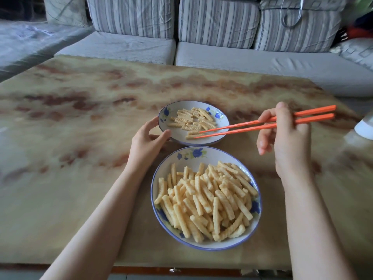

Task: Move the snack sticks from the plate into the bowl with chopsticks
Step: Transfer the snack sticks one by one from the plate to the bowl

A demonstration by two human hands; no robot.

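Over the plate (220, 120), right hand (286, 136) angles chopsticks (262, 124); left hand (147, 140) steadies rim.

Between the hands on the tabletop (80, 110): heaped bowl (203, 156) nearest, plate (201, 140) just beyond, sofa (222, 55) behind.

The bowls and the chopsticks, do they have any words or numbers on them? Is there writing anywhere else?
No text to read anywhere in this picture.
The far dish: only blue flower patterns, no words.
The near dish: blue flowers too, no letters.
The orange chopsticks: plain, no print.
The table and the striped sofa cushions: patterns only.
The white thing at the right edge: mostly cut off, no label showing.
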